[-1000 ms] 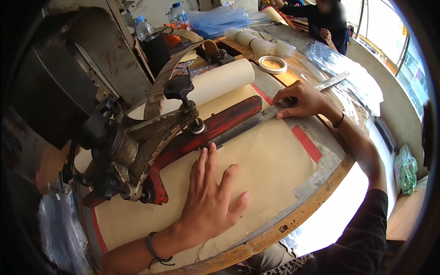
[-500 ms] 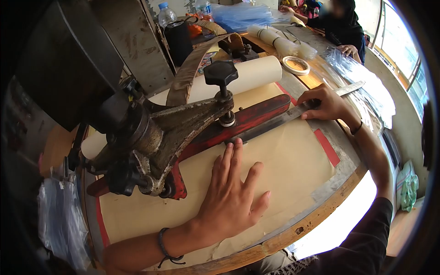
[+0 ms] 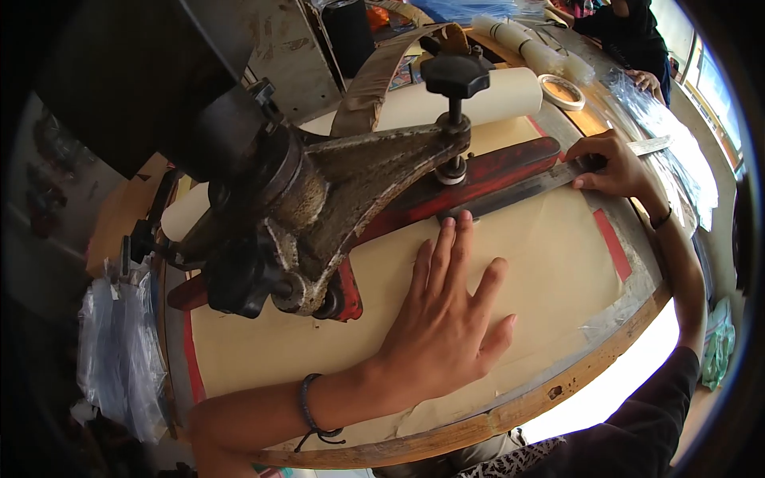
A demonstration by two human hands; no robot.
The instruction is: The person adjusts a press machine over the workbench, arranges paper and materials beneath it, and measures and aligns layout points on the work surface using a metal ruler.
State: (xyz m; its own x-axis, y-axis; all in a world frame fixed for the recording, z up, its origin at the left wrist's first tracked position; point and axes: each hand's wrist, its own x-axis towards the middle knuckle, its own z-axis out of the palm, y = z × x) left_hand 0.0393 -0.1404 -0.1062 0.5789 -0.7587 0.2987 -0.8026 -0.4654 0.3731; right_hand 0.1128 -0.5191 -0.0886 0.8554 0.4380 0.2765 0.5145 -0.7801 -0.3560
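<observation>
My left hand (image 3: 446,315) lies spread over a tan sheet (image 3: 550,263), its fingertips touching the near edge of a metal ruler (image 3: 530,187). Farther right, my right hand (image 3: 612,163) pinches that ruler, thumb on the near side and fingers over the far side. The ruler lies slanted on the sheet, close along a worn red metal bar (image 3: 510,167). A heavy metal clamp arm (image 3: 382,175) with a black star knob (image 3: 454,76) reaches over the bar. Red tape strips (image 3: 612,243) show at the sheet's ends.
Behind the bar lies a cream roll (image 3: 494,94), with a tape roll (image 3: 562,92) at its right. Clear plastic sheets (image 3: 665,119) cover the right side; plastic bags (image 3: 123,342) hang at left. A wooden edge (image 3: 590,370) borders the table. Another person (image 3: 629,36) is at the back right.
The head view has shifted, so the table and clamp appear farther right in the picture. Both hands keep about the same places on the ruler and sheet.
</observation>
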